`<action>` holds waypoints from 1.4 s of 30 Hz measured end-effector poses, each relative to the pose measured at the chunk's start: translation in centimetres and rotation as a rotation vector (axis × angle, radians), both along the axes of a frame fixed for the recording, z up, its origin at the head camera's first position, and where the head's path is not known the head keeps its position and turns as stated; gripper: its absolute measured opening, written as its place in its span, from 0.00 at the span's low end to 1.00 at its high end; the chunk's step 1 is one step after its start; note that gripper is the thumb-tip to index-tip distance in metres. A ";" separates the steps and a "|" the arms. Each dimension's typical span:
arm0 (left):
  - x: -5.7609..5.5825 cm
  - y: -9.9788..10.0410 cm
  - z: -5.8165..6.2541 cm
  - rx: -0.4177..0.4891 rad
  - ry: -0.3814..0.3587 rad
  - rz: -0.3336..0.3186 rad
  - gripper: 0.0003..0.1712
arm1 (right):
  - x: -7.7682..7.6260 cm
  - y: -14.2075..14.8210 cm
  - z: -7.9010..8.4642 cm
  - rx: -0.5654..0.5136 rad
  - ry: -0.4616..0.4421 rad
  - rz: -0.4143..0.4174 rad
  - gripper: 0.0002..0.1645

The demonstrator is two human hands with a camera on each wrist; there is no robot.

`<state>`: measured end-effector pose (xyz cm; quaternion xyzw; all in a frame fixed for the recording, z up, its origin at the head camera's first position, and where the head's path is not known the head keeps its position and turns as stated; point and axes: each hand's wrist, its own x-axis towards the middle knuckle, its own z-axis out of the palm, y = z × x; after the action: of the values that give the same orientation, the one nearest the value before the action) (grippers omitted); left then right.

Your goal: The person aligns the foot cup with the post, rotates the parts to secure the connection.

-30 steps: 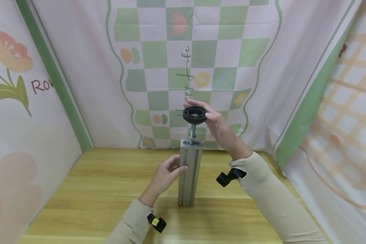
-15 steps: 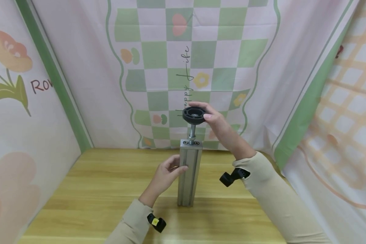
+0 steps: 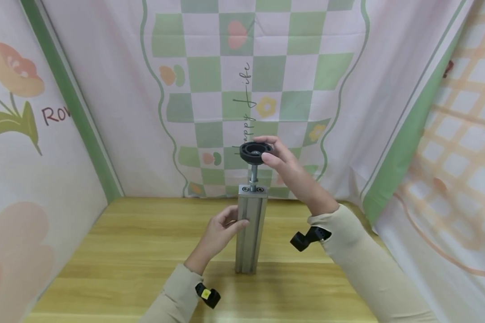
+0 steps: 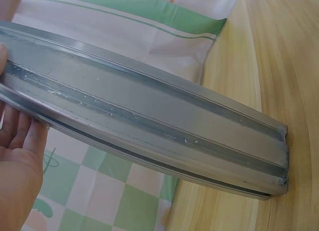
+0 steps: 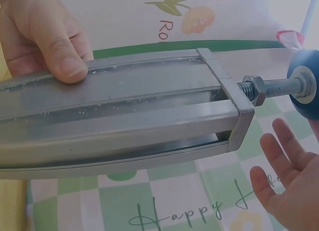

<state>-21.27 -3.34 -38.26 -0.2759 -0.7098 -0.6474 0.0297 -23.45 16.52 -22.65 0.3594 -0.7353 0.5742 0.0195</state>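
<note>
Soft, even light fills the head view, with a faint shadow on the wooden table (image 3: 145, 242) by the metal profile (image 3: 248, 237). The right wrist view is dimmer and slightly hazy — glare whitens its upper right corner. In the left wrist view, lens distortion bows the metal profile's long edges — a dull sheen lies along them.

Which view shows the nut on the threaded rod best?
The right wrist view: the nut appears large, its flat sides clear. The head view shows it small; the left wrist view doesn't show it.
</note>
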 end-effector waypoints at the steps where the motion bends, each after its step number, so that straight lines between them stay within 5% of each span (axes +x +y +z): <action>1: 0.0 0.0 0.0 -0.001 -0.002 0.000 0.19 | 0.0 0.0 0.0 -0.009 -0.008 -0.005 0.27; 9: 0.0 0.0 0.1 0.000 0.008 -0.003 0.18 | 0.3 -0.5 -0.1 -0.076 -0.043 -0.085 0.25; 16: -0.1 -0.1 0.0 0.009 -0.006 -0.011 0.19 | 0.8 -1.4 0.4 -0.043 0.075 -0.233 0.23; 23: -0.1 -0.1 0.2 0.004 0.002 -0.007 0.18 | 0.8 -1.8 0.4 -0.063 0.115 -0.279 0.26; 34: 0.1 0.1 -0.3 -0.017 -0.007 0.024 0.19 | 1.0 -1.4 -0.2 -0.126 0.124 -0.049 0.27; 38: 0.1 0.2 -0.2 -0.020 -0.013 0.026 0.19 | 0.6 -1.5 -0.3 -0.173 0.075 0.106 0.29; 42: 0.1 0.2 -0.1 -0.011 -0.010 0.017 0.19 | 0.1 -1.5 -0.5 -0.213 0.034 0.171 0.30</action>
<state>-21.21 -3.18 -38.35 -0.2667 -0.7157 -0.6448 0.0303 -23.35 15.05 -23.18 0.4262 -0.6364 0.6425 0.0211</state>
